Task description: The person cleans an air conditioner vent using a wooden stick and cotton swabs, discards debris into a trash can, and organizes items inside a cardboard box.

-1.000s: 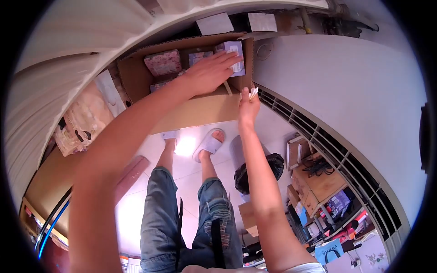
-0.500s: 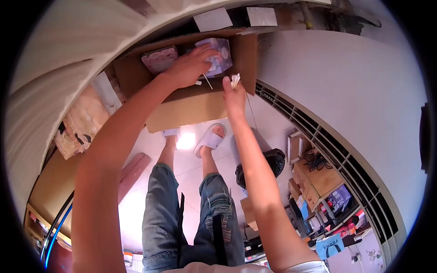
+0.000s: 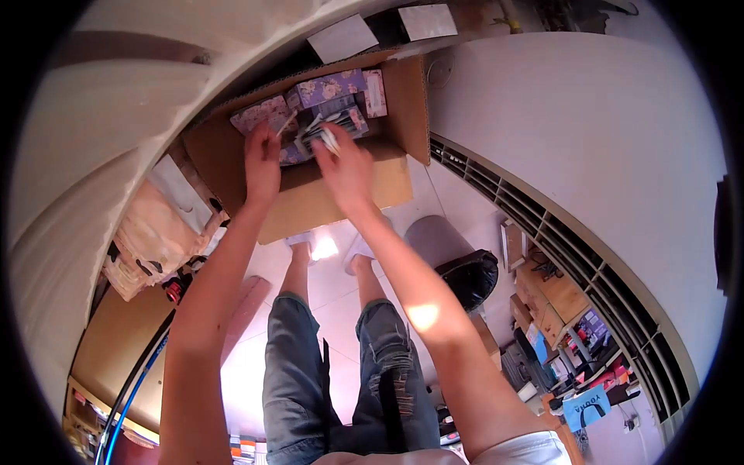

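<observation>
My left hand [image 3: 264,163] is pinched on a thin white stick [image 3: 287,124] that looks like a cotton swab, held over the cardboard box [image 3: 349,186]. Beside it, my right hand [image 3: 346,169] is closed round a small bunch of cotton swabs [image 3: 331,141], their white tips pointing up. Just beyond both hands, inside the cardboard box, lie a purple floral box [image 3: 332,87] and a pink floral box [image 3: 260,114]. Dark and grey contents between them are partly hidden by my fingers and blurred.
A white panel with a long grille [image 3: 542,225] runs along the right. On the floor stands a bin with a black bag [image 3: 471,280]. Peach fabric [image 3: 159,232] hangs at the left, above a blue cable [image 3: 132,399]. White cards [image 3: 343,39] lie behind the cardboard box.
My left hand has left the lilac box and drawn back left with the stick. My right hand has moved left, further over the cardboard box. More of the floral boxes now shows.
</observation>
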Available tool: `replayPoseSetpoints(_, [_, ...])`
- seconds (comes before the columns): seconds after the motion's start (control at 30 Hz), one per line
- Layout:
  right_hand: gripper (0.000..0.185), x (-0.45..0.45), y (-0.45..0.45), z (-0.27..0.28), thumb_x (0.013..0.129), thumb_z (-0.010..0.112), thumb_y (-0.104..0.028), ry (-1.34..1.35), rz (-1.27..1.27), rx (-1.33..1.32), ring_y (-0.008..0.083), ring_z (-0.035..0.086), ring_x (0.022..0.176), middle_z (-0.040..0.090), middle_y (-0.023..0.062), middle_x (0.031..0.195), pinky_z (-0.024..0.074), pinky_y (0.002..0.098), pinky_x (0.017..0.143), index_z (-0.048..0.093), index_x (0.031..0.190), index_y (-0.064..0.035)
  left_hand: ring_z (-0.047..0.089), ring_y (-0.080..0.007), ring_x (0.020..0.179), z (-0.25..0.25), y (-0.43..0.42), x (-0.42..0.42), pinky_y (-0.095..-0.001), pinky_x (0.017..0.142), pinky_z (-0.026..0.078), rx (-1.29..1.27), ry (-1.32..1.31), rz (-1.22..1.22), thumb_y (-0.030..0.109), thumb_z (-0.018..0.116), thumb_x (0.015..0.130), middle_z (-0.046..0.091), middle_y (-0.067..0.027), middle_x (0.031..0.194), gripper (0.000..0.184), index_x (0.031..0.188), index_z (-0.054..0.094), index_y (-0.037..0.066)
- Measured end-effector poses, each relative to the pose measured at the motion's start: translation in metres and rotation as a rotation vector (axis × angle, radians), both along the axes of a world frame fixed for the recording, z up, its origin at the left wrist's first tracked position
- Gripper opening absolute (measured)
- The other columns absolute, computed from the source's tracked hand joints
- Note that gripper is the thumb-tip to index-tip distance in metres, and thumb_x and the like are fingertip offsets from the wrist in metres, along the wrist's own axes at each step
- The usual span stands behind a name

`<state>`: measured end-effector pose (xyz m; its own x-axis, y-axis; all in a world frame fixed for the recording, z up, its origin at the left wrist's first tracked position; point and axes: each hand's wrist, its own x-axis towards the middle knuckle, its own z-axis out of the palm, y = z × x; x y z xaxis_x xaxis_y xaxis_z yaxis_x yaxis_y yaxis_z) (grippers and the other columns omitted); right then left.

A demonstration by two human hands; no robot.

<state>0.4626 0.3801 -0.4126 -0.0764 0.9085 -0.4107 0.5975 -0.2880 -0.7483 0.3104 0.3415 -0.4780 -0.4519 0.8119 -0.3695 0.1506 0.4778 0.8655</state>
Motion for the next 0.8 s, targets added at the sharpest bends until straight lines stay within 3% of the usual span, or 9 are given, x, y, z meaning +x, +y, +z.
replayPoseSetpoints(0.07, [0.036,0.040,-0.014,0.034,0.084,0.063,-0.026,-0.114,-0.243,0.173,0.0316,0.064,0.064,0.066,0.0146,0.075,0.0499,0.0393,0.061,0.057,0.117,-0.0108,0.047,-0.0300,0.115,0.050,0.012,-0.003,-0.0367,0.097,0.038,0.187,0.381,-0.302,0.008,0.059,0.083,0.045,-0.0145,0.131,0.017,0.099,0.058,0.003])
replayPoseSetpoints(0.1, [0.033,0.062,-0.005,0.048,0.085,0.062,-0.027,-0.236,-0.279,0.063,0.0322,0.064,0.064,0.066,0.0138,0.072,0.0501,0.0402,0.060,0.060,0.113,-0.0104,0.047,-0.0310,0.114,0.074,0.022,-0.004,-0.0375,0.097,0.039,0.276,0.566,-0.454,0.008,0.060,0.082,0.045,-0.0149,0.131,0.020,0.101,0.057,0.003])
replayPoseSetpoints(0.17, [0.026,0.091,0.003,0.053,0.083,0.062,-0.026,-0.487,-0.205,0.005,0.0321,0.064,0.063,0.066,0.0138,0.070,0.0503,0.0411,0.058,0.064,0.102,-0.0088,0.044,-0.0347,0.118,0.093,0.059,0.009,-0.0383,0.099,0.037,0.376,0.626,-0.678,0.006,0.057,0.082,0.043,-0.0153,0.134,0.013,0.094,0.057,0.001])
replayPoseSetpoints(0.3, [0.013,0.089,0.028,0.023,0.076,0.062,-0.018,-0.783,0.296,0.118,0.0290,0.066,0.064,0.066,0.0139,0.069,0.0514,0.0399,0.058,0.068,0.079,-0.0077,0.050,-0.0319,0.108,0.054,0.114,0.021,-0.0418,0.092,0.043,0.346,0.862,-0.876,0.001,0.063,0.071,0.051,-0.0125,0.118,0.019,0.090,0.060,0.002])
replayPoseSetpoints(0.4, [0.009,0.055,0.014,0.013,0.071,0.060,-0.013,-0.808,0.592,0.190,0.0244,0.067,0.066,0.066,0.0098,0.067,0.0529,0.0359,0.057,0.069,0.070,-0.0109,0.052,-0.0287,0.101,0.064,0.132,0.013,-0.0401,0.086,0.045,0.013,1.026,-1.017,0.000,0.062,0.067,0.053,-0.0079,0.110,0.022,0.089,0.061,0.004])
replayPoseSetpoints(0.43, [0.010,0.049,0.012,0.006,0.071,0.060,-0.013,-0.767,0.619,0.221,0.0244,0.067,0.066,0.066,0.0093,0.068,0.0529,0.0356,0.056,0.069,0.070,-0.0107,0.054,-0.0261,0.095,0.058,0.127,0.001,-0.0382,0.081,0.046,0.161,1.091,-0.944,-0.001,0.062,0.064,0.054,-0.0053,0.101,0.027,0.091,0.062,0.007])
replayPoseSetpoints(0.6, [0.010,0.060,-0.017,-0.077,0.072,0.059,-0.015,-0.735,0.699,0.194,0.0240,0.067,0.065,0.068,0.0090,0.071,0.0531,0.0359,0.053,0.068,0.069,-0.0102,0.055,-0.0263,0.091,0.057,0.118,-0.008,-0.0380,0.075,0.046,0.190,1.085,-0.992,-0.004,0.058,0.065,0.055,-0.0072,0.096,0.028,0.090,0.061,0.006])
replayPoseSetpoints(0.67, [0.015,0.055,-0.004,-0.098,0.076,0.058,-0.017,-0.688,0.527,0.154,0.0295,0.067,0.068,0.067,0.0132,0.073,0.0530,0.0406,0.060,0.067,0.071,-0.0069,0.056,-0.0266,0.089,0.048,0.132,0.002,-0.0384,0.074,0.046,0.184,1.120,-0.944,-0.004,0.058,0.065,0.054,-0.0073,0.094,0.027,0.090,0.061,0.006])
replayPoseSetpoints(0.8, [0.018,0.048,0.016,-0.113,0.080,0.057,-0.020,-0.518,0.379,0.050,0.0347,0.065,0.071,0.066,0.0173,0.073,0.0513,0.0438,0.066,0.067,0.082,-0.0050,0.050,-0.0308,0.115,0.048,0.106,0.020,-0.0450,0.092,0.045,0.171,0.619,-1.007,-0.001,0.057,0.071,0.050,-0.0082,0.128,0.011,0.081,0.059,0.004])
